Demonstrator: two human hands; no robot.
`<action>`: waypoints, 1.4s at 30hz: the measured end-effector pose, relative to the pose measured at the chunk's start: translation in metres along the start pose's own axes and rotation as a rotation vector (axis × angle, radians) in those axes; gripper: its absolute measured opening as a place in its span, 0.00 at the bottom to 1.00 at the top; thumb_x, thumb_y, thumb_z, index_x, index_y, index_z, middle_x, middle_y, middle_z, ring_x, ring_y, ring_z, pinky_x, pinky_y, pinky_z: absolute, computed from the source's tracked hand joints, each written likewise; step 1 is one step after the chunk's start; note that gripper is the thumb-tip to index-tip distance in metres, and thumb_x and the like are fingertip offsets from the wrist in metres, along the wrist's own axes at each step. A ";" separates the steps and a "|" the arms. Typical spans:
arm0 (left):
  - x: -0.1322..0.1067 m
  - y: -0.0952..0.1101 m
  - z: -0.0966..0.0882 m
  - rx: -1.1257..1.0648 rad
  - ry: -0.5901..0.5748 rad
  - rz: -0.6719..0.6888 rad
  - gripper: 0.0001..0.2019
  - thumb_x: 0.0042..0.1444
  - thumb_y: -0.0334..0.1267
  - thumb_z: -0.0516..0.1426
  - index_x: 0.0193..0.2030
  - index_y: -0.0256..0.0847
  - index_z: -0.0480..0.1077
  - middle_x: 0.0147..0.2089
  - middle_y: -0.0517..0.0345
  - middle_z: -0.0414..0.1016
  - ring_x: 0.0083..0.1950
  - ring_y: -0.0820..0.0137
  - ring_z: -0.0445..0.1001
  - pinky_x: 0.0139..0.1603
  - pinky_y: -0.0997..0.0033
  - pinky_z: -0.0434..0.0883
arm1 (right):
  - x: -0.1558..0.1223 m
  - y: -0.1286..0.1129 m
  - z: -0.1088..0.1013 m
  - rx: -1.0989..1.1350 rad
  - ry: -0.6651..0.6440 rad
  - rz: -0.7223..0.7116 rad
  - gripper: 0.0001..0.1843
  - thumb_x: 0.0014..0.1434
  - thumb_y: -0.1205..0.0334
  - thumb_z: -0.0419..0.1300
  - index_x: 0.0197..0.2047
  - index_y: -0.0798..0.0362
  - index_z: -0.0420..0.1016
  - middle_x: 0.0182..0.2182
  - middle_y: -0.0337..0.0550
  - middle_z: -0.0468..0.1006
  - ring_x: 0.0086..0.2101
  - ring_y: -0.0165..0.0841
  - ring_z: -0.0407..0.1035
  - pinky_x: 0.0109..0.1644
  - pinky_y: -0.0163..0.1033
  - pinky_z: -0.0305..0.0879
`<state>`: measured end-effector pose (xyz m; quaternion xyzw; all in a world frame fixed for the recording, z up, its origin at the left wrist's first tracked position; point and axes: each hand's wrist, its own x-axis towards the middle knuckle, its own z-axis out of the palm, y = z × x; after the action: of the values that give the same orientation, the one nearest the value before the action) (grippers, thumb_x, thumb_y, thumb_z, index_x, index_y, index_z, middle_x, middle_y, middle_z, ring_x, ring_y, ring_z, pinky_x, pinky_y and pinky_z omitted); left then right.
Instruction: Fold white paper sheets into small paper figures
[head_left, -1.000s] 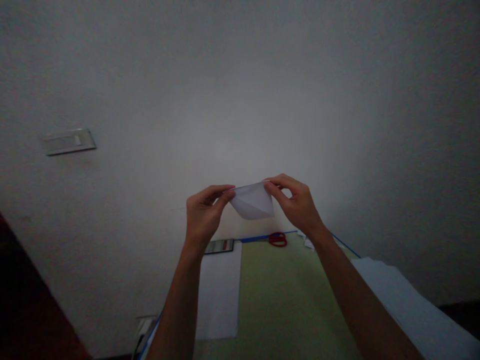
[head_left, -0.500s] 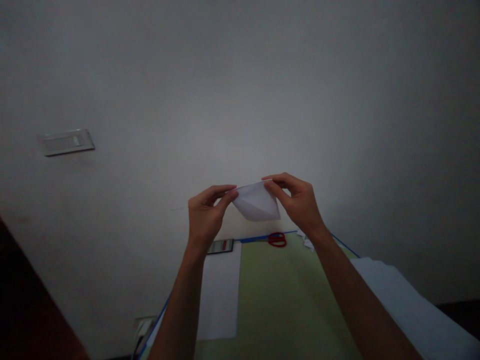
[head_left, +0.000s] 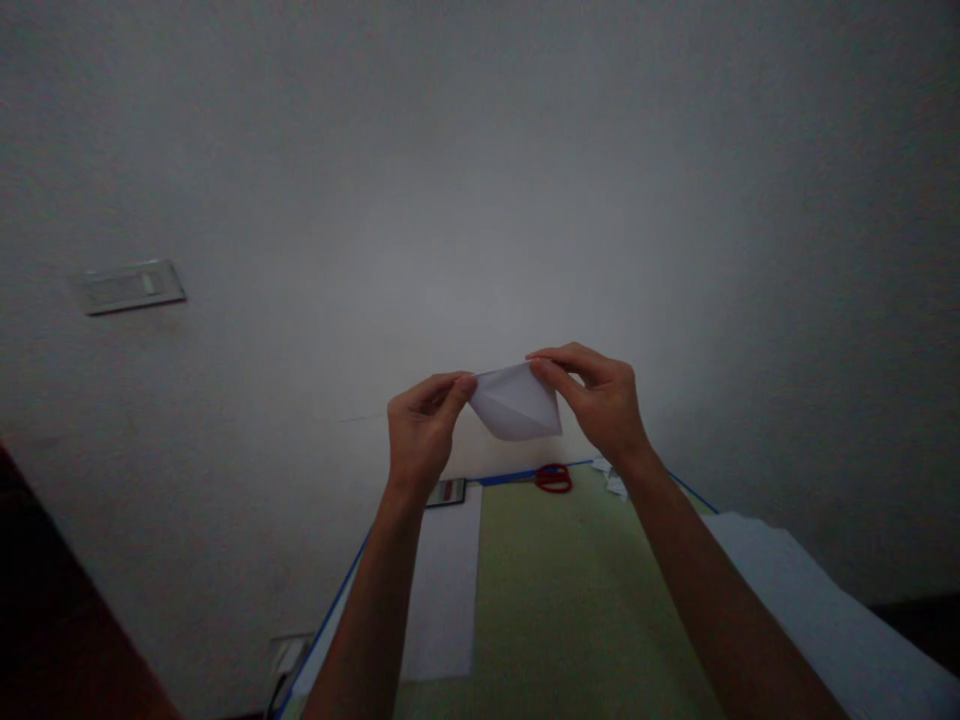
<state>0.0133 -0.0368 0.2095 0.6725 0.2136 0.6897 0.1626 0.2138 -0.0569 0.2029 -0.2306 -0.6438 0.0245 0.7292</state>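
Observation:
A small folded piece of white paper (head_left: 519,408) is held up in the air in front of the wall, above the far edge of the table. Its top edge is pinched at the left corner between the thumb and fingers of my left hand (head_left: 426,425). At the upper right, my right hand (head_left: 600,400) pinches the same edge with thumb and forefinger. The lower part of the paper hangs free, with a diagonal crease across it and a pointed corner at lower right.
Red-handled scissors (head_left: 553,479) lie at the far edge of the green table (head_left: 555,600). White paper scraps (head_left: 615,483) are beside them. A dark-edged flat device (head_left: 448,492) rests by a white sheet (head_left: 442,600) on the left. More white paper (head_left: 795,600) lies at right.
My left hand has shifted slightly right, and its fingers and thumb are closer together on the paper's corner. My right hand has moved very slightly to the right.

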 end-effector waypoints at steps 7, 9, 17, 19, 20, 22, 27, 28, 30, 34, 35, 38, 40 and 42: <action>-0.002 0.009 -0.003 0.363 -0.078 0.190 0.06 0.60 0.41 0.64 0.36 0.46 0.83 0.36 0.58 0.85 0.38 0.64 0.82 0.44 0.66 0.76 | 0.001 0.004 -0.004 -0.183 -0.223 -0.042 0.11 0.62 0.57 0.68 0.48 0.45 0.83 0.44 0.42 0.85 0.46 0.39 0.76 0.53 0.49 0.70; -0.003 0.014 -0.002 0.390 -0.113 0.233 0.05 0.60 0.40 0.64 0.36 0.47 0.83 0.36 0.59 0.85 0.37 0.65 0.82 0.42 0.67 0.75 | 0.001 0.001 -0.002 -0.209 -0.298 -0.082 0.07 0.63 0.57 0.68 0.45 0.45 0.84 0.41 0.42 0.85 0.44 0.39 0.76 0.53 0.49 0.69; -0.005 0.012 0.006 0.138 -0.179 0.049 0.07 0.58 0.44 0.66 0.37 0.44 0.83 0.37 0.56 0.85 0.39 0.65 0.81 0.44 0.67 0.77 | 0.001 -0.006 0.000 -0.073 -0.281 -0.025 0.05 0.64 0.58 0.67 0.37 0.47 0.85 0.33 0.40 0.84 0.36 0.34 0.75 0.43 0.43 0.69; -0.006 0.009 0.006 0.068 -0.212 -0.016 0.09 0.57 0.45 0.67 0.39 0.43 0.83 0.38 0.55 0.85 0.40 0.64 0.81 0.44 0.66 0.77 | 0.000 -0.003 -0.001 -0.021 -0.254 0.002 0.05 0.62 0.57 0.68 0.37 0.46 0.86 0.34 0.40 0.84 0.35 0.34 0.75 0.42 0.42 0.70; -0.006 0.008 0.005 0.055 -0.217 -0.032 0.09 0.57 0.45 0.67 0.38 0.43 0.83 0.38 0.55 0.85 0.40 0.64 0.81 0.43 0.66 0.77 | 0.000 -0.002 -0.001 0.000 -0.244 0.016 0.05 0.62 0.57 0.69 0.37 0.46 0.86 0.34 0.40 0.84 0.35 0.34 0.75 0.41 0.42 0.70; -0.006 0.007 0.005 0.061 -0.206 -0.037 0.08 0.58 0.45 0.66 0.36 0.44 0.83 0.36 0.56 0.84 0.38 0.65 0.81 0.41 0.67 0.76 | -0.001 0.000 -0.002 0.035 -0.236 0.040 0.04 0.60 0.57 0.70 0.37 0.45 0.87 0.34 0.40 0.85 0.36 0.34 0.75 0.40 0.41 0.69; -0.006 0.009 0.002 0.089 -0.204 -0.043 0.07 0.58 0.42 0.65 0.34 0.44 0.84 0.33 0.58 0.84 0.35 0.67 0.79 0.37 0.71 0.74 | -0.001 0.002 -0.004 0.053 -0.283 0.041 0.05 0.60 0.61 0.70 0.41 0.43 0.87 0.35 0.39 0.84 0.37 0.33 0.74 0.38 0.39 0.66; -0.005 0.009 0.001 0.091 -0.205 -0.056 0.07 0.57 0.42 0.65 0.34 0.43 0.84 0.32 0.58 0.84 0.34 0.67 0.79 0.36 0.71 0.73 | -0.001 0.002 -0.005 0.043 -0.298 0.031 0.06 0.61 0.61 0.70 0.42 0.43 0.87 0.35 0.39 0.83 0.37 0.33 0.74 0.39 0.39 0.66; -0.004 0.008 -0.001 0.092 -0.189 -0.090 0.07 0.55 0.41 0.66 0.32 0.41 0.84 0.30 0.58 0.83 0.31 0.69 0.77 0.33 0.73 0.72 | -0.001 0.004 -0.007 0.017 -0.327 0.013 0.08 0.62 0.62 0.69 0.44 0.44 0.87 0.34 0.40 0.82 0.37 0.32 0.73 0.39 0.39 0.66; -0.001 0.005 -0.005 0.073 -0.125 -0.136 0.07 0.51 0.40 0.68 0.28 0.40 0.83 0.27 0.59 0.81 0.27 0.72 0.73 0.28 0.76 0.69 | -0.001 0.009 -0.013 -0.028 -0.327 -0.014 0.09 0.62 0.62 0.69 0.46 0.44 0.87 0.34 0.40 0.83 0.35 0.32 0.73 0.38 0.40 0.66; -0.001 0.004 -0.005 0.067 -0.118 -0.138 0.06 0.51 0.40 0.68 0.28 0.40 0.83 0.27 0.59 0.81 0.27 0.73 0.73 0.28 0.76 0.69 | -0.001 0.010 -0.014 -0.031 -0.316 -0.018 0.09 0.62 0.62 0.69 0.46 0.43 0.87 0.34 0.40 0.83 0.35 0.33 0.73 0.38 0.40 0.66; -0.001 0.001 -0.006 0.054 -0.113 -0.133 0.06 0.51 0.40 0.69 0.28 0.41 0.84 0.28 0.58 0.81 0.28 0.73 0.73 0.28 0.77 0.69 | -0.002 0.012 -0.016 -0.031 -0.288 -0.016 0.09 0.61 0.62 0.70 0.45 0.43 0.87 0.35 0.40 0.85 0.35 0.34 0.75 0.39 0.41 0.68; -0.002 -0.002 -0.007 0.049 -0.117 -0.132 0.06 0.51 0.40 0.69 0.28 0.41 0.84 0.28 0.58 0.81 0.28 0.73 0.74 0.28 0.77 0.69 | -0.003 0.012 -0.017 -0.025 -0.279 -0.009 0.09 0.60 0.63 0.71 0.44 0.43 0.87 0.36 0.40 0.86 0.36 0.34 0.76 0.40 0.41 0.69; -0.002 -0.005 -0.007 0.043 -0.113 -0.139 0.07 0.51 0.41 0.69 0.28 0.41 0.83 0.28 0.58 0.81 0.28 0.73 0.74 0.28 0.77 0.69 | -0.003 0.014 -0.018 -0.016 -0.283 0.001 0.09 0.60 0.63 0.71 0.44 0.42 0.87 0.38 0.39 0.87 0.38 0.35 0.78 0.42 0.41 0.71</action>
<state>0.0058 -0.0335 0.2053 0.6973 0.2650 0.6330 0.2072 0.2339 -0.0513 0.1936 -0.2312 -0.7403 0.0519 0.6292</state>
